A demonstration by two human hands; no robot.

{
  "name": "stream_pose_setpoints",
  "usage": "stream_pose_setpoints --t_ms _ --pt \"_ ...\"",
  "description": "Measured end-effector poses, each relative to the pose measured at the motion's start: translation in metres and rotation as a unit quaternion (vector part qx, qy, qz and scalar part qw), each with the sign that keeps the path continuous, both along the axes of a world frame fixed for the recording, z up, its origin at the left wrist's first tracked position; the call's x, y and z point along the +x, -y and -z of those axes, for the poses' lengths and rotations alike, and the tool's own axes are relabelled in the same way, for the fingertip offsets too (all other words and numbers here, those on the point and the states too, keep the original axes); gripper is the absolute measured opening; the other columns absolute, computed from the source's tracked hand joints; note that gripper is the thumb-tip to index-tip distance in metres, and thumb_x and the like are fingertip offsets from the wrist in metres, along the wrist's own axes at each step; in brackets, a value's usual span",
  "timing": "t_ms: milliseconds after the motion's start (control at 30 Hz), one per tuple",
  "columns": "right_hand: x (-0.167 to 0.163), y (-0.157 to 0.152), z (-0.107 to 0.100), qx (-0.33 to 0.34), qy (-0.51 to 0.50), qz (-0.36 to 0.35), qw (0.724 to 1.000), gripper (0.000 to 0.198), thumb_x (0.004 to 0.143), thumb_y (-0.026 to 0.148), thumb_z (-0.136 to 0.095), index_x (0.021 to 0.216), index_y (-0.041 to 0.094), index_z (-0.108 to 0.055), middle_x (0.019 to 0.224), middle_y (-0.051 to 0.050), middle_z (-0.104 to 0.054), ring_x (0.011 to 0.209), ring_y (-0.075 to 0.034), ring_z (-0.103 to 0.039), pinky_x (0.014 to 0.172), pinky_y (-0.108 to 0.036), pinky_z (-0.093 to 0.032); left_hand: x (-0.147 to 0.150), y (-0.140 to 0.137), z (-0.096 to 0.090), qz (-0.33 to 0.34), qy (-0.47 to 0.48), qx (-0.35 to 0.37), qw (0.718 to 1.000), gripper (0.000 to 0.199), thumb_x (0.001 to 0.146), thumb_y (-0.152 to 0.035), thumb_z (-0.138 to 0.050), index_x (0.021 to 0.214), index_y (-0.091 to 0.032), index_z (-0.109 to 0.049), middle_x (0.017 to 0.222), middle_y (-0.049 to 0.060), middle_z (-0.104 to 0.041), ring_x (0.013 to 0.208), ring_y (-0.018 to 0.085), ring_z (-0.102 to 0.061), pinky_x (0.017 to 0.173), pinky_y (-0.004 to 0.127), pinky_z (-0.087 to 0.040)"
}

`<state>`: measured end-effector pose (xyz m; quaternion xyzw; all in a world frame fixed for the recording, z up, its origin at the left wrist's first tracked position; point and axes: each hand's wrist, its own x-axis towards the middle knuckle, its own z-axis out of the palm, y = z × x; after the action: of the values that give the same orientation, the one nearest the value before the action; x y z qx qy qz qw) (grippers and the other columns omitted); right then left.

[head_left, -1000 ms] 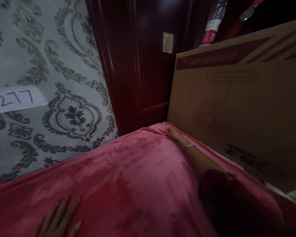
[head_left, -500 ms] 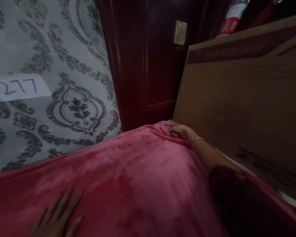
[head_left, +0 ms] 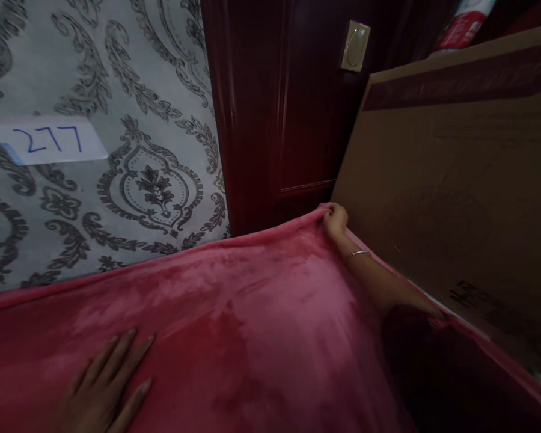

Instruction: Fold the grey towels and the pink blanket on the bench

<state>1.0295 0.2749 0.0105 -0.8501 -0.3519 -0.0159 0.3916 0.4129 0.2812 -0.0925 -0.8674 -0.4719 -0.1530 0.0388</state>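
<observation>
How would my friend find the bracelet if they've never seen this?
Start at the big cardboard box on the picture's right. Beside it, the right hand grips the pink blanket. On that wrist is the bracelet: thin and shiny, unlike the soft blanket and dark sleeve.

Covered by a plush blanket (head_left: 288,300), mottled in pink and deep red, over a broad support too hidden to identify. Lies mostly smooth across the middle, with darker patches in the pile; rises at the far end to a corner pinched in the right hand (head_left: 336,221). Bears the left hand (head_left: 99,385) at lower left, laid palm down, fingers spread.
</observation>
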Motion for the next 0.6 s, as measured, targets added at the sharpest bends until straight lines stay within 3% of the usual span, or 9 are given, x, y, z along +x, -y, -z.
stream_pose_setpoints --t_ms 67,200,300,400,500,600 --pt "0.001 -0.003 0.005 0.017 0.055 0.006 0.998 0.046 0.095 0.014 -0.033 0.134 0.015 -0.056 0.135 -0.017 -0.056 0.123 -0.027 -0.055 0.105 -0.036 -0.046 -0.002 -0.001 0.002 0.000 -0.002 0.003 1.000 0.071 0.089 -0.061 -0.033 0.144 -0.026 -0.059 0.159 0.007 -0.046 0.148 0.033 -0.039 0.121 0.055 -0.029" --pt "0.008 -0.019 0.025 0.002 0.136 -0.036 0.990 0.047 0.094 0.014 -0.035 0.136 0.015 -0.056 0.139 -0.015 -0.053 0.122 -0.027 -0.054 0.105 -0.035 -0.044 -0.011 -0.003 0.006 0.006 -0.012 0.000 1.000 0.069 0.088 -0.062 -0.037 0.146 -0.030 -0.058 0.161 0.004 -0.044 0.150 0.033 -0.037 0.120 0.054 -0.031" --pt "0.021 -0.031 0.044 -0.059 0.145 -0.031 0.987 0.055 0.094 0.012 -0.034 0.147 0.012 -0.049 0.144 -0.019 -0.051 0.127 -0.028 -0.052 0.107 -0.038 -0.043 -0.018 -0.004 0.008 0.017 -0.024 -0.005 1.000 0.067 0.089 -0.062 -0.040 0.147 -0.032 -0.056 0.162 0.002 -0.041 0.151 0.032 -0.035 0.121 0.054 -0.029" --pt "0.034 -0.037 0.061 -0.119 0.123 -0.040 0.985 0.053 0.092 0.013 -0.039 0.141 0.006 -0.057 0.134 -0.024 -0.060 0.123 -0.033 -0.057 0.105 -0.043 -0.045 -0.021 -0.003 0.010 0.015 -0.032 -0.015 0.999 0.068 0.089 -0.062 -0.042 0.149 -0.032 -0.054 0.163 0.001 -0.041 0.151 0.032 -0.034 0.122 0.053 -0.028" --pt "0.037 -0.038 0.068 -0.154 0.117 -0.042 0.980 0.050 0.094 0.015 -0.037 0.135 0.007 -0.064 0.129 -0.024 -0.064 0.118 -0.034 -0.061 0.102 -0.044 -0.047 -0.021 -0.001 0.013 0.016 -0.030 -0.003 0.999 0.068 0.089 -0.063 -0.042 0.149 -0.033 -0.054 0.163 0.001 -0.041 0.150 0.032 -0.036 0.122 0.054 -0.028" --pt "0.027 -0.037 0.066 -0.150 0.142 -0.024 0.978 0.050 0.096 0.017 -0.035 0.135 0.008 -0.064 0.133 -0.024 -0.062 0.125 -0.035 -0.056 0.106 -0.048 -0.044 -0.017 0.000 0.017 0.020 -0.012 0.033 0.999 0.065 0.090 -0.062 -0.040 0.147 -0.033 -0.056 0.162 0.001 -0.043 0.149 0.032 -0.037 0.122 0.054 -0.027"
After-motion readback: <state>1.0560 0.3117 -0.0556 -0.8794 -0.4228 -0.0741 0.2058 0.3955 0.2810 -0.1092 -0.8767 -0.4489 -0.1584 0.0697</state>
